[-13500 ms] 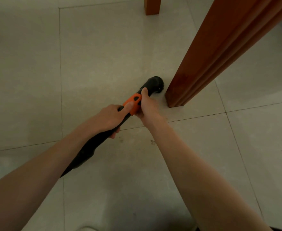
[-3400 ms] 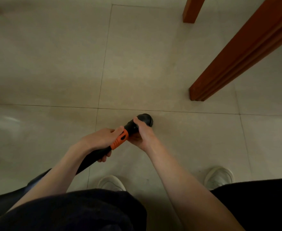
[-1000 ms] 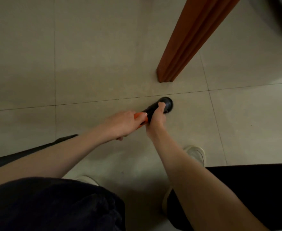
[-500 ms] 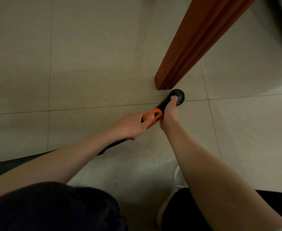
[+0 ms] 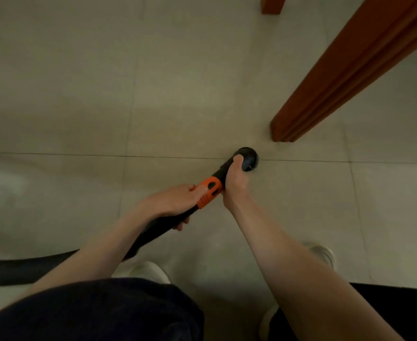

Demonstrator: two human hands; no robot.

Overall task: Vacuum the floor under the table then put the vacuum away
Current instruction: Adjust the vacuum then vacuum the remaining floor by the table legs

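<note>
The vacuum's black wand with an orange collar (image 5: 208,190) points up and to the right. Its round black brush nozzle (image 5: 248,158) rests on the beige tile floor (image 5: 79,94), on a grout line just below and left of the wooden table leg (image 5: 286,129). My left hand (image 5: 175,201) grips the wand just behind the orange collar. My right hand (image 5: 234,183) grips the black neck right behind the nozzle. The black hose (image 5: 18,269) trails off to the lower left.
A second wooden leg (image 5: 272,3) stands at the top edge. My white shoes (image 5: 150,271) (image 5: 323,254) and dark trouser knees fill the bottom of the view. Open tile floor spreads to the left and above the nozzle.
The nozzle has drawn back slightly from the table leg's foot, staying on the grout line. The view has pulled back, showing more floor to the left. Both hands keep their hold.
</note>
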